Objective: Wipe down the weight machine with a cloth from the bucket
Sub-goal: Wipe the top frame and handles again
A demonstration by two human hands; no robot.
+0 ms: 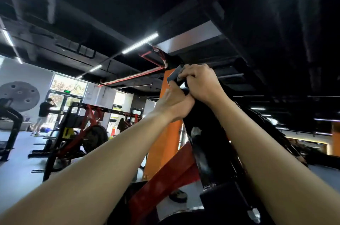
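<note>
The weight machine's black upright rises from the lower centre to my raised hands, and a red beam crosses its base. The upright's top ends in a grey flat piece. My right hand curls over that top end, gripping what looks like a dark cloth bunched against it. Just below on the left side, my left hand wraps the upright, its thumb reaching up to the grey piece. The bucket is out of view.
An orange pillar stands right behind the upright. A red and black plate-loaded machine is at mid left, with a person standing beyond it near the windows. Grey floor spreads at the left. Dark ceiling ducts and light strips hang overhead.
</note>
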